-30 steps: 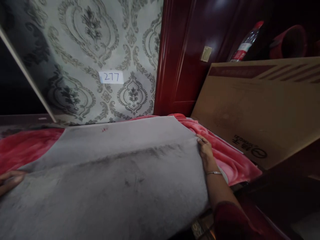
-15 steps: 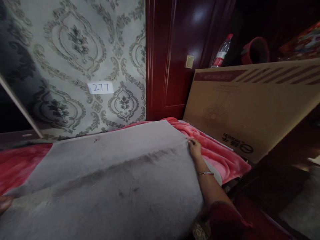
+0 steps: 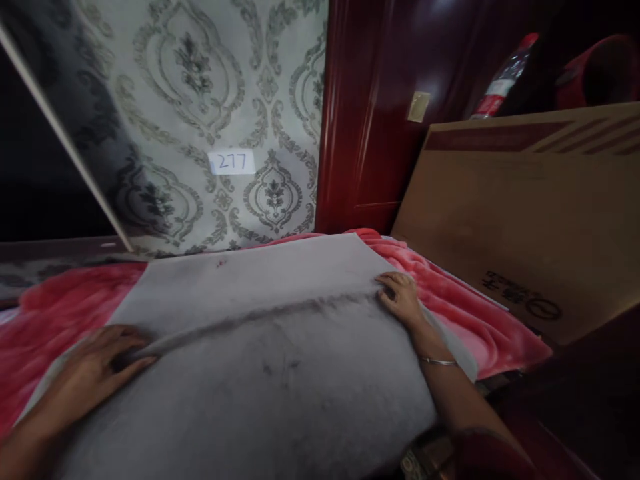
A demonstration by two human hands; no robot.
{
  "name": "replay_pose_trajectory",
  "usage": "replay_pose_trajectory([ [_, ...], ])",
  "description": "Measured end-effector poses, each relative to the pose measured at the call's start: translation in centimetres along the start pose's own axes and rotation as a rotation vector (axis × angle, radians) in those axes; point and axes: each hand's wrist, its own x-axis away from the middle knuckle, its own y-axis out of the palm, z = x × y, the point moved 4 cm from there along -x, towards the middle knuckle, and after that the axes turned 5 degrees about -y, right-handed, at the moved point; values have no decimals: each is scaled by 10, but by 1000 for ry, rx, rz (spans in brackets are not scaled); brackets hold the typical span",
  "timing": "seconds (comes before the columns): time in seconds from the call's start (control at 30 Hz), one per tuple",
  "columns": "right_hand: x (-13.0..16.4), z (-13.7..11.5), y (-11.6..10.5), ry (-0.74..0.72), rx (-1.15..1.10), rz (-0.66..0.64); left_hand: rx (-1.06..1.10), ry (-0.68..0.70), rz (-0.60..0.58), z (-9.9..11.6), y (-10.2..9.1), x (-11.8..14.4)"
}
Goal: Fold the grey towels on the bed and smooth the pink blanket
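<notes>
A large grey felt-like cloth [image 3: 260,373] with a dark smudged crease across its middle lies over a red-pink blanket [image 3: 470,327]. My left hand [image 3: 100,360] rests on the cloth's left edge at the crease, fingers curled onto the fabric. My right hand [image 3: 400,297], a thin bangle on its wrist, presses on the cloth's right edge at the other end of the crease. Whether either hand pinches the fabric I cannot tell.
Patterned wallpaper with a white label reading 277 [image 3: 231,162] stands behind. A dark red wooden door [image 3: 380,120] is beside it. A big cardboard box [image 3: 530,207] leans at the right, with a plastic bottle [image 3: 503,83] and a red object [image 3: 595,73] behind it.
My left hand has come in from the left frame edge onto the cloth's left side. My right hand stays at the right edge of the crease. The view has shifted.
</notes>
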Motion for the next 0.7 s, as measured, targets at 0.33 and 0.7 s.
replay_pose_trajectory([
  [0.33,6,14,11,-35,51,-40,294,-54,13,17,-15,6],
  [0.7,7,13,7,15,17,41,293,-146,-87,14,-9,7],
])
